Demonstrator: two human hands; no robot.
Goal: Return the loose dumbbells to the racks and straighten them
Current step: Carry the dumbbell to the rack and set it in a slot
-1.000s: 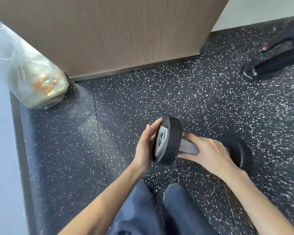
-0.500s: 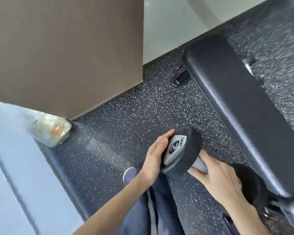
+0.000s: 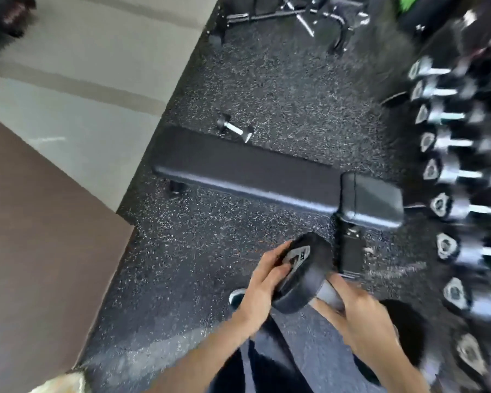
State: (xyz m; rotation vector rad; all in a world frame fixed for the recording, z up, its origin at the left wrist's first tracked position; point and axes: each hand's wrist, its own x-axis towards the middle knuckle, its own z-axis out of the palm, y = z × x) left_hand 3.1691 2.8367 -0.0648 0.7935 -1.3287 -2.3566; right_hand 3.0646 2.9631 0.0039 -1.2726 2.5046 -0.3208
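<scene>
Speckled black rubber floor (image 3: 199, 251) fills the view, and one padded bench (image 3: 247, 171) lies across it beyond the fingertips. Two hands carry one dumbbell (image 3: 309, 276) above the floor, in front of the person's legs. The left hand (image 3: 262, 287) lays its straight fingers flat against the labelled end face of the near head. The right hand (image 3: 363, 319) has its fingers curled round the metal handle, between the two black heads. One small dumbbell (image 3: 234, 128) lies loose on the floor past the bench, well apart from both hands. To the right of the right-hand fingers runs one row of racked dumbbells (image 3: 440, 204); about nine end faces show, though blur makes the count unsure
</scene>
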